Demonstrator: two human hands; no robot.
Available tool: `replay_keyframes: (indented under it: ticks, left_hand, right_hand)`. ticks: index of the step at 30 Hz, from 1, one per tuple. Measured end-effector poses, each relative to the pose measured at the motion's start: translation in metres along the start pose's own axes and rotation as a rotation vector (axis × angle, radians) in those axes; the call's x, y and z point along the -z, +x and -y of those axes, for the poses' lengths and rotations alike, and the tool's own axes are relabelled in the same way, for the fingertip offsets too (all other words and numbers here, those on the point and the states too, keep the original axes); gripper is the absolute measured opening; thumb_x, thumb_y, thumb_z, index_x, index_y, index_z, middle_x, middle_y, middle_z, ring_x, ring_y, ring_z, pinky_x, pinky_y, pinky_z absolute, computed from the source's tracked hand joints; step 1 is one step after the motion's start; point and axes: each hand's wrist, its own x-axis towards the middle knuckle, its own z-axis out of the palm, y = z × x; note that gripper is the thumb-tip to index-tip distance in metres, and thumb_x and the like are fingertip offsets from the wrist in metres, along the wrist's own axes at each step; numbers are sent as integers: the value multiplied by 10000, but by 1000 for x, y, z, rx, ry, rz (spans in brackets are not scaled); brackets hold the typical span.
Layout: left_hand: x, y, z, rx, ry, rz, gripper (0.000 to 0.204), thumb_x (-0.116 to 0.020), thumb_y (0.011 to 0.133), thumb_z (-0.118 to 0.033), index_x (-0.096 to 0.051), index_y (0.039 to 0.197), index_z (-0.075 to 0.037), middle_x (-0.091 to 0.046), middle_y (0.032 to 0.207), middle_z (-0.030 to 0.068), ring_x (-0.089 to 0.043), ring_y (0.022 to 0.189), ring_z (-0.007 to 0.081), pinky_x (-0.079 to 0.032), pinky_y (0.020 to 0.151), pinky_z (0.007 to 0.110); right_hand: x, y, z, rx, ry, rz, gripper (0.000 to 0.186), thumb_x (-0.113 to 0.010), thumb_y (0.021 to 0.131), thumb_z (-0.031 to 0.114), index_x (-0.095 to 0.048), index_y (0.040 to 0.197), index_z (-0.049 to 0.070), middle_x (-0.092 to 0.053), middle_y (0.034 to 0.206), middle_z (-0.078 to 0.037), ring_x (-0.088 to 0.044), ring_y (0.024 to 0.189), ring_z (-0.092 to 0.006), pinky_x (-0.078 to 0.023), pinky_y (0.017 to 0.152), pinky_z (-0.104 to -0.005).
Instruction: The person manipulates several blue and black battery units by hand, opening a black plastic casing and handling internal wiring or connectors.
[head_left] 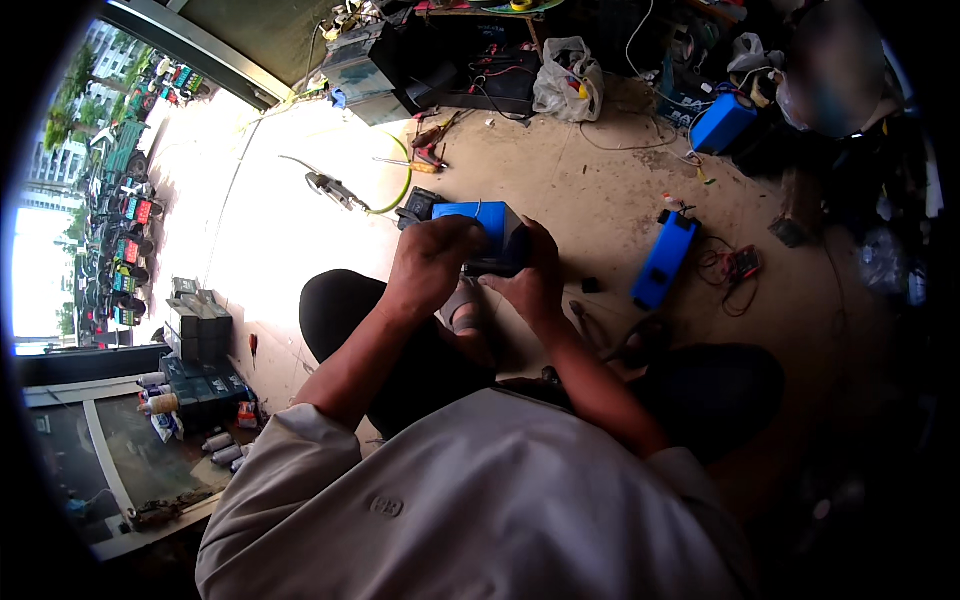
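A blue box-shaped battery pack point(460, 210) is held up between my hands, over my sandalled foot point(463, 308). My right hand point(532, 280) grips its right side and lower corner, with the thumb toward me. Against the pack's near left side and top, my left hand point(430, 262) is closed with curled fingers. Whatever lies between those fingers is hidden. A thin light wire or strip point(479, 206) shows at the pack's far edge. Just beyond my left hand sits a small dark box-like thing point(418, 205) on the floor.
A second blue battery pack point(667, 260) lies to the right, beside a red meter with leads point(742, 262). Pliers point(588, 325) lie nearer. Ahead are a hand tool point(428, 155), a green hose point(405, 180) and a white plastic bag point(568, 80). Grey batteries point(197, 325) stand at left.
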Motion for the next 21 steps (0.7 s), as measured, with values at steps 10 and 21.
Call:
replay_keyframes:
  ticks: [10, 21]
  left_hand:
    - [9, -4, -2, -28, 47, -23, 263, -660, 1025, -184, -737, 1045, 67, -743, 849, 127, -681, 806, 166, -541, 774, 349]
    - [-1, 11, -12, -22, 184, 18, 276, -701, 1030, -208, -766, 1168, 21, -778, 1004, 144, -715, 963, 169, -555, 914, 324]
  right_hand:
    - [0, -1, -5, -21, 17, 27, 1105, -1021, 503, 162, -489, 1462, 26, -591, 1378, -214, -554, 1308, -424, -449, 1139, -494]
    - [30, 52, -5, -217, 528, 499, 1092, -970, 657, 174, -405, 1591, 159, -546, 1535, -189, -557, 1402, -376, -435, 1192, -467]
